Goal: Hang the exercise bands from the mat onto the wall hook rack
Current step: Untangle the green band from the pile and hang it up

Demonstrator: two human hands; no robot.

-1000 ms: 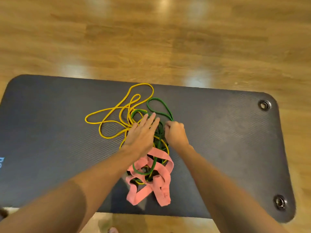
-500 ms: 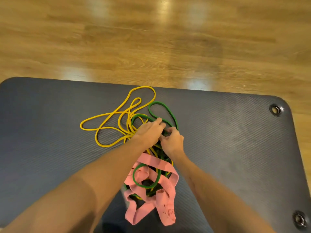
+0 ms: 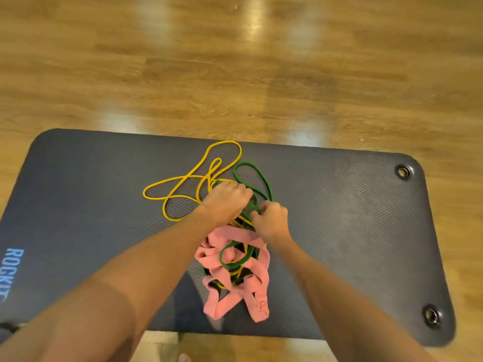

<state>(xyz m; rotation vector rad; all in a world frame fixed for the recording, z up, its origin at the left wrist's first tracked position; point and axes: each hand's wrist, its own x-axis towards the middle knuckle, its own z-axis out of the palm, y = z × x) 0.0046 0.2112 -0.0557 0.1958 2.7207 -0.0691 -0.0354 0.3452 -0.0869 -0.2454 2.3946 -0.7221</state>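
Note:
A tangle of exercise bands lies in the middle of a dark grey mat (image 3: 339,231). A thin yellow band (image 3: 183,178) loops out to the left and back. A green band (image 3: 257,173) loops to the right of it, with another green coil lower down. A wide pink band (image 3: 235,296) lies folded nearest me. My left hand (image 3: 224,202) is closed over the heap where yellow and green cross. My right hand (image 3: 271,220) pinches the green band just beside it. The wall hook rack is not in view.
The mat lies on a glossy wooden floor (image 3: 235,74). Two metal eyelets (image 3: 403,172) sit at the mat's right corners. Blue lettering (image 3: 13,273) marks the mat's left end. A toe (image 3: 184,357) shows at the bottom edge.
My left hand went from flat and open on the heap to closed on the bands. My right hand stayed on the green band. The view has pulled back slightly.

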